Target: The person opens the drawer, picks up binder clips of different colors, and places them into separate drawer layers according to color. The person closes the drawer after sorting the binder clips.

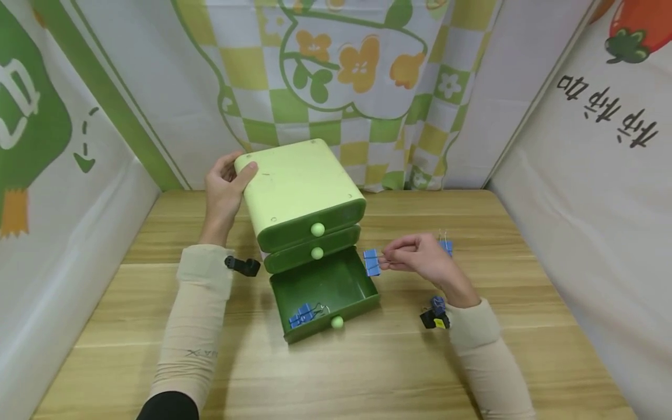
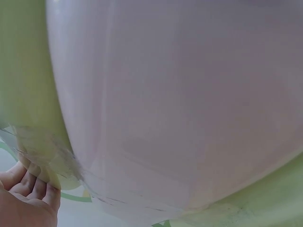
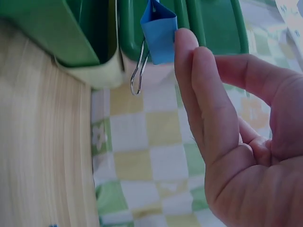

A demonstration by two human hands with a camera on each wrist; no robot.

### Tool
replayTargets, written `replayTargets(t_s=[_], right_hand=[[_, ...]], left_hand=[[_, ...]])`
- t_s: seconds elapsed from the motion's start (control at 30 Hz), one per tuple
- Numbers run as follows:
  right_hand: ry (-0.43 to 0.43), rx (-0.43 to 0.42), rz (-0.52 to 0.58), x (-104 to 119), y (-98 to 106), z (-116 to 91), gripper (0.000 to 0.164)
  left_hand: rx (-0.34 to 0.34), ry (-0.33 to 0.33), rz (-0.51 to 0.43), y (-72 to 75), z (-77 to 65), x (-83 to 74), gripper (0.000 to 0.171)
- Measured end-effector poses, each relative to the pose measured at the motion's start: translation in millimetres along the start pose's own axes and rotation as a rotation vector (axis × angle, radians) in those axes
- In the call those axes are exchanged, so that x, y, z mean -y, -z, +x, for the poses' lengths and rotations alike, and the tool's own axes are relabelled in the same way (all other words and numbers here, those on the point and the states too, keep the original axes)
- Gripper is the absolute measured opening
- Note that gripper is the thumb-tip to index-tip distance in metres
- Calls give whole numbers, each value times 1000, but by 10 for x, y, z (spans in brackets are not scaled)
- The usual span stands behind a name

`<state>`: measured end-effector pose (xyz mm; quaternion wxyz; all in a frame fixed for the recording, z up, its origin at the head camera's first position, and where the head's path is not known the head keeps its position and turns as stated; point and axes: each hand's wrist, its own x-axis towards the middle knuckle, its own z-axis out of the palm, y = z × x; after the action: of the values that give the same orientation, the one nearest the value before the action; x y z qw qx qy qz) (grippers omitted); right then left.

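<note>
A green desktop drawer box (image 1: 299, 181) stands on the table, its bottom drawer (image 1: 336, 274) pulled out. My left hand (image 1: 223, 189) grips the box's back left corner, thumb on top; in the left wrist view its bent fingers (image 2: 40, 182) lie along the back edge. Between the fingertips of my right hand (image 1: 420, 256) a blue binder clip (image 1: 372, 263) is pinched by a wire handle, beside the open drawer's right wall. The right wrist view shows the clip's blue body (image 3: 160, 40) with its other wire handle free. Blue binder clips (image 1: 303, 315) lie in the drawer's front left corner.
Another blue binder clip (image 1: 446, 246) stands behind my right hand, and a darker blue one (image 1: 437, 303) is near the right wrist's black camera (image 1: 433, 319). A checked curtain (image 1: 336, 128) hangs at the back edge of the wooden table (image 1: 409, 373).
</note>
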<state>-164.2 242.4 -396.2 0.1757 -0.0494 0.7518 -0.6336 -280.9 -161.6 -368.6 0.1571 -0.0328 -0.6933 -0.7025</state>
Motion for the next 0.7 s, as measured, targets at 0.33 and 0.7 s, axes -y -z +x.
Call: replayTargets(t_s=[0.33,0.7], right_hand=[[-7,60,-72,12,-420,69,22],[31,103,-189,-125,-802,130,16]], left_hand=[[-8,-9,-8,-6,-23,-17,64],[-22,-26,-31,-6,-20,7,62]])
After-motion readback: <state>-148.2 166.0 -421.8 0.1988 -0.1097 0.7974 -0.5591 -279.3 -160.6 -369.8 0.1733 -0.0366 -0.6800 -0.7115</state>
